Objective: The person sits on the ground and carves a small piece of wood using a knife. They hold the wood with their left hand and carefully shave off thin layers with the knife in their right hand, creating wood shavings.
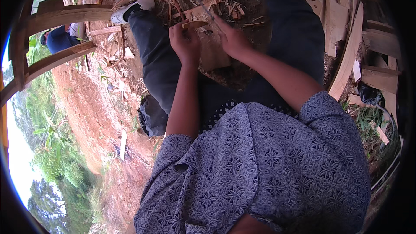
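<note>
My left hand (pixel 185 41) is closed on a small brown piece of wood (pixel 196 24), held out between my knees. Part of the wood is hidden by the fingers. To its right, my right hand (pixel 234 41) is closed round a knife, whose narrow grey blade (pixel 206 11) points up and to the left, close to the wood. I cannot tell whether blade and wood touch. Below both hands lies a pale wooden block (pixel 200 12) on the ground, among shavings.
Wood chips and offcuts cover the soil around my feet. Long planks (pixel 352 47) lean at the right. A timber frame (pixel 65 15) stands at the left, with another person (pixel 62 40) bending beyond it. A dark bag (pixel 152 116) lies beside my left thigh.
</note>
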Demonstrator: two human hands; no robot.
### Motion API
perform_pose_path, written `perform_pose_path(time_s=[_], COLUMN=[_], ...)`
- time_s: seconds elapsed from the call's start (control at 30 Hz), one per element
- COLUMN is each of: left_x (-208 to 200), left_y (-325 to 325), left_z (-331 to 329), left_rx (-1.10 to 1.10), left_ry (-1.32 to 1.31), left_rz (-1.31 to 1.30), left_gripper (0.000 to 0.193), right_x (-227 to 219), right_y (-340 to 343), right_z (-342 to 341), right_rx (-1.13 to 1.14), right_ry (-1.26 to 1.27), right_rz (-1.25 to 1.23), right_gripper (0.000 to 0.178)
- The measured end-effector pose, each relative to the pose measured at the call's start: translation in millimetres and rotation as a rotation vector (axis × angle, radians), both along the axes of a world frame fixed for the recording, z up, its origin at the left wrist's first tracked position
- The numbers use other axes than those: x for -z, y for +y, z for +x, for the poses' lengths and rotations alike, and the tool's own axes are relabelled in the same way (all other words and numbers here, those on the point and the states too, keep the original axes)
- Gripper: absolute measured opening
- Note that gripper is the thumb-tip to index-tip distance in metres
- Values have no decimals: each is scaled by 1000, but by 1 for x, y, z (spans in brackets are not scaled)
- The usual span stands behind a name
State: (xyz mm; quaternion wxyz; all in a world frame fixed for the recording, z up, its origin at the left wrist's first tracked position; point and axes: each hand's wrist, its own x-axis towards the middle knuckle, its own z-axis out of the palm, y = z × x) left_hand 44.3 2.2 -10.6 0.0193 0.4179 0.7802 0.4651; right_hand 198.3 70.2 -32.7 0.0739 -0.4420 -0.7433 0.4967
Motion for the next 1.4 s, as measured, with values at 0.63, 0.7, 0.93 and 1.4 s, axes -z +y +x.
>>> perform_pose_path(time_s=[0.63, 0.7, 0.93, 1.4], left_x=[1, 0, 4, -5], left_y=[-1, 4, -2, -11], left_z=[3, 7, -2, -9], left_rx=[-3, 3, -34, 19], left_ry=[-8, 32, -5, -84], left_rz=[-4, -34, 22, -66], left_gripper=[14, 14, 13, 12], right_x=[-11, 56, -5, 43], right_y=[-6, -7, -2, 14], right_z=[0, 23, 6, 18], right_rx=[-42, -210, -58, -226], right_ry=[0, -274, -46, -53], right_rz=[55, 74, 59, 71], right_gripper=[62, 63, 62, 60])
